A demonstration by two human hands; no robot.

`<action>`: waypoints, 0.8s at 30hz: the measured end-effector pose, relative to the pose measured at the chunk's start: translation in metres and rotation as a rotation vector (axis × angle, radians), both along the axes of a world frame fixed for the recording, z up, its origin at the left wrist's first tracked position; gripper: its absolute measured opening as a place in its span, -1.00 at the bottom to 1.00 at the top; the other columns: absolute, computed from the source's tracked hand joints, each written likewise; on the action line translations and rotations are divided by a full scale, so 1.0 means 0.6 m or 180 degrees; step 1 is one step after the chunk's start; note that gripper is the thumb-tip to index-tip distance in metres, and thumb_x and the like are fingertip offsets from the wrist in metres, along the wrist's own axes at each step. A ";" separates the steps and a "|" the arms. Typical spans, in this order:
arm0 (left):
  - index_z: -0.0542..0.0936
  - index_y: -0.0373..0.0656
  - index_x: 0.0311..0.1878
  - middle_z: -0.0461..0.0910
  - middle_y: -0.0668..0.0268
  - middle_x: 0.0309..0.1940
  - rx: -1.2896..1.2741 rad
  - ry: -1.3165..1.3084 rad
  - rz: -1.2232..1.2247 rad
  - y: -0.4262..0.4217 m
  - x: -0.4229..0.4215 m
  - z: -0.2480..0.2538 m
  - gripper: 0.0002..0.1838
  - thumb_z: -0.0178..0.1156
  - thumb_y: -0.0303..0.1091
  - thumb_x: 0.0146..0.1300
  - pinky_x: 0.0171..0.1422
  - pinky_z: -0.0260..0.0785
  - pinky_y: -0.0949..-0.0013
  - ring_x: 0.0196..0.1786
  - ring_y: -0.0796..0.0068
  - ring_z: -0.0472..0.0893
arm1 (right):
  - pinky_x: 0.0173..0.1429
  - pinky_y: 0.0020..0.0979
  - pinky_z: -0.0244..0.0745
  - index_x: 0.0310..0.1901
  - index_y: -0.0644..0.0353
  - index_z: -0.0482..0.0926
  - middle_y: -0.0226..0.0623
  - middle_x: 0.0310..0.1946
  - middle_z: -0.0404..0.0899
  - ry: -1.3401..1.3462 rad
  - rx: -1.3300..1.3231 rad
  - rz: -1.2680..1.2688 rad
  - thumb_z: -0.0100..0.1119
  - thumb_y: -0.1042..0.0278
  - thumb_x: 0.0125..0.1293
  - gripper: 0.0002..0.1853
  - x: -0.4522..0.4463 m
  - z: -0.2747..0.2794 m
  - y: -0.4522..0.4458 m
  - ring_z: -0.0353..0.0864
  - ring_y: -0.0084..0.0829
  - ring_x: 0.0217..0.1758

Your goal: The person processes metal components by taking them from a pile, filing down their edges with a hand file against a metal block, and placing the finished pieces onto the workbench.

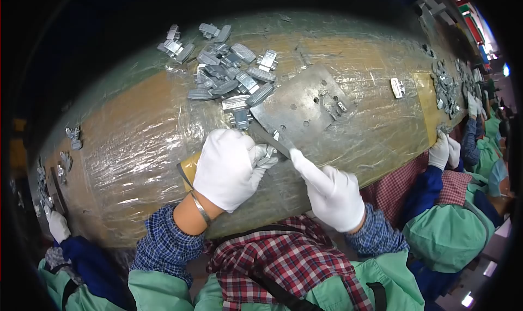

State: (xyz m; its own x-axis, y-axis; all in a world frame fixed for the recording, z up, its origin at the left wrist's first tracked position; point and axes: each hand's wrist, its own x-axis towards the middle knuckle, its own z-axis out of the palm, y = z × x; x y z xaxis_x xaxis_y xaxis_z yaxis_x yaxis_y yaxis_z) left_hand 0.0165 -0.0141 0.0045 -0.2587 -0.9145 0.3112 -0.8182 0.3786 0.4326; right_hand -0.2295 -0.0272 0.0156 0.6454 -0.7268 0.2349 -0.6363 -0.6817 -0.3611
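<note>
My left hand (226,169), in a white glove, is closed around a small grey metal casting (268,154) near the front of the table. My right hand (332,194), gloved too, grips a flat metal file (271,139), its index finger stretched along the tool. The file's blade crosses at the casting; whether they touch I cannot tell. Just beyond, a steel plate with holes (297,107) lies flat, with a small metal piece (335,107) on it. Left of the plate is a heap of similar grey castings (226,74).
Clear plastic film covers the table (131,164). A single casting (397,87) lies to the right. Farther right is another pile of parts (445,87) by a co-worker's gloved hands (440,150). At far left another person's gloved hand (58,225) is near more parts.
</note>
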 end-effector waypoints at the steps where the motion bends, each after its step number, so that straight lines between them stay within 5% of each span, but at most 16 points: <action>1: 0.71 -0.05 -0.29 0.57 0.34 -0.45 0.0003 0.0045 0.0026 0.002 -0.001 -0.002 -0.82 0.52 -0.24 0.14 -0.05 0.36 0.05 -0.25 0.14 0.56 | -0.56 -0.27 0.40 0.48 -0.23 0.57 -0.42 -0.61 0.19 -0.0206 0.0092 0.0056 0.25 0.53 0.09 -0.18 0.006 -0.006 -0.016 0.36 -0.37 -0.69; 9: 0.66 -0.02 -0.27 0.56 0.34 -0.38 0.0163 -0.0064 0.0016 0.004 0.004 -0.005 -0.76 0.55 -0.25 0.09 -0.03 0.35 0.07 -0.21 0.16 0.55 | -0.58 -0.39 0.23 0.44 -0.24 0.63 -0.46 -0.61 0.11 0.0677 -0.0458 0.0282 0.23 0.48 0.00 -0.17 -0.052 0.011 0.012 0.24 -0.46 -0.69; 14: 0.69 0.02 -0.25 0.57 0.35 -0.37 0.0114 0.0006 0.0066 0.003 0.001 -0.009 -0.77 0.55 -0.24 0.07 -0.03 0.35 0.07 -0.19 0.17 0.56 | -0.57 -0.31 0.37 0.52 -0.22 0.52 -0.47 -0.59 0.11 0.0315 -0.0684 0.0354 0.25 0.47 0.08 -0.14 0.011 -0.014 -0.037 0.25 -0.43 -0.70; 21: 0.67 0.04 -0.26 0.57 0.38 -0.40 0.0186 -0.0017 0.0051 0.004 0.003 -0.007 -0.78 0.55 -0.25 0.09 -0.02 0.35 0.09 -0.19 0.18 0.56 | -0.58 -0.38 0.29 0.45 -0.24 0.62 -0.46 -0.59 0.14 0.0670 -0.0441 0.0310 0.24 0.49 0.03 -0.18 -0.044 0.009 0.006 0.24 -0.48 -0.70; 24: 0.67 0.05 -0.22 0.58 0.39 -0.40 0.0114 -0.0077 -0.0005 0.000 0.004 -0.003 -0.77 0.55 -0.25 0.11 -0.02 0.36 0.09 -0.20 0.18 0.56 | -0.56 -0.28 0.42 0.50 -0.29 0.54 -0.42 -0.59 0.21 0.0570 -0.0292 0.0221 0.24 0.49 0.14 -0.19 -0.011 0.008 -0.023 0.38 -0.38 -0.68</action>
